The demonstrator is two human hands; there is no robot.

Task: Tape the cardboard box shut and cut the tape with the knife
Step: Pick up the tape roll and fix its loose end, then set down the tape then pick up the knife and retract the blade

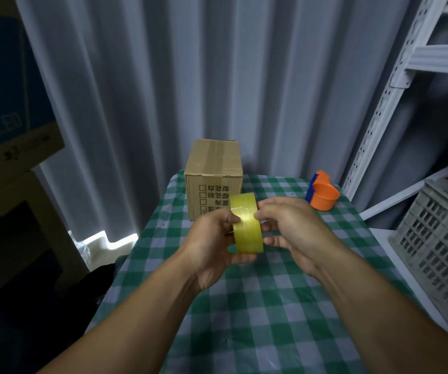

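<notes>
A small brown cardboard box [213,163] with printed characters stands at the far end of the table, its top flaps down. In front of it I hold a roll of yellowish clear tape [247,230] upright. My left hand [212,244] grips the roll from the left, thumb on its outer face. My right hand [290,225] touches the roll's right side, fingertips on the tape surface. An orange and blue tape cutter [322,194] lies on the table at the far right. No other knife shows.
The table carries a green and white checked cloth [271,306]. A grey plastic crate [438,244] stands to the right, under white metal shelving [395,85]. Stacked cardboard boxes [15,147] fill the left side. Corrugated wall behind.
</notes>
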